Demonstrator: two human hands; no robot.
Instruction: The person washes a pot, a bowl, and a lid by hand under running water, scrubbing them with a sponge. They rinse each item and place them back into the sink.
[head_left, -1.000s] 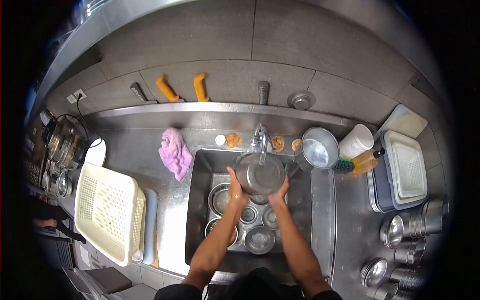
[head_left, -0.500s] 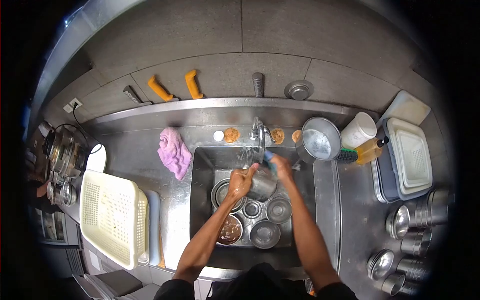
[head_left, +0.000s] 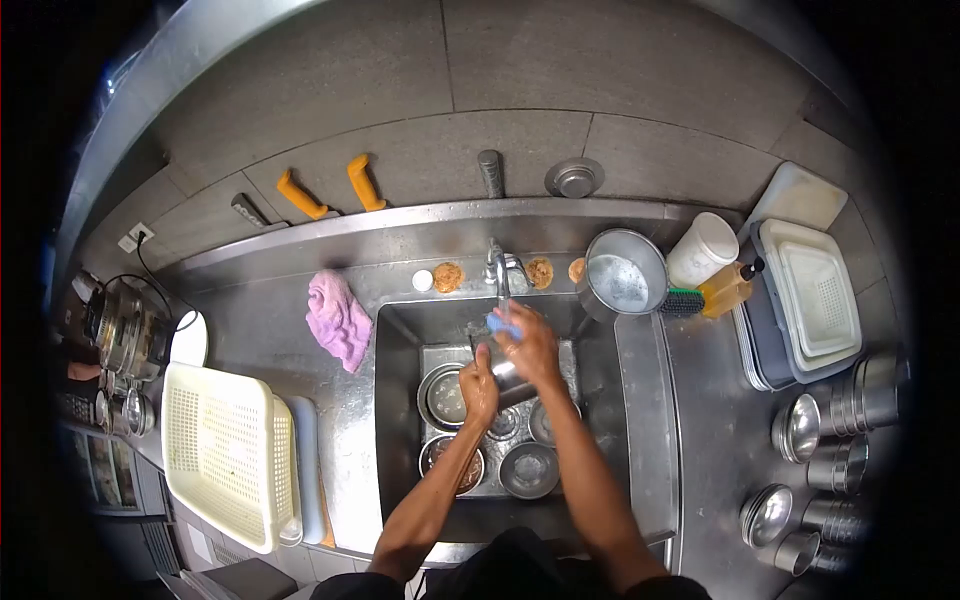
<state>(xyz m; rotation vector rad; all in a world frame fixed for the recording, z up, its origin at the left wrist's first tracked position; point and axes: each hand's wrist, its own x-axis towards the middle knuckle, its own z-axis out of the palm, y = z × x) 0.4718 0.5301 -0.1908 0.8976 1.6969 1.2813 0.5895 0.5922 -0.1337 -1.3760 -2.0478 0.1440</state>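
Note:
Over the sink (head_left: 400, 340), my left hand (head_left: 479, 390) grips a shiny metal container (head_left: 508, 375) by its left side, thumb up. My right hand (head_left: 530, 345) is closed on a blue sponge or cloth (head_left: 503, 324) at the container's upper edge, just under the faucet (head_left: 500, 270). The container is tilted and partly hidden by my hands. Below it on the sink floor lie round metal bowls, among them an empty-looking one (head_left: 529, 470) and one with brownish contents (head_left: 455, 462).
A pink cloth (head_left: 338, 320) and a cream basket (head_left: 220, 450) are on the left counter. On the right are a metal pot (head_left: 625, 272), white tub (head_left: 703, 250), soap bottle (head_left: 727, 290), green brush (head_left: 683, 301), stacked trays (head_left: 815, 300) and stacked metal bowls (head_left: 768, 515).
My right hand has moved left across the container with the blue sponge or cloth, toward my left hand. My left hand keeps its hold. The whole view has shifted slightly.

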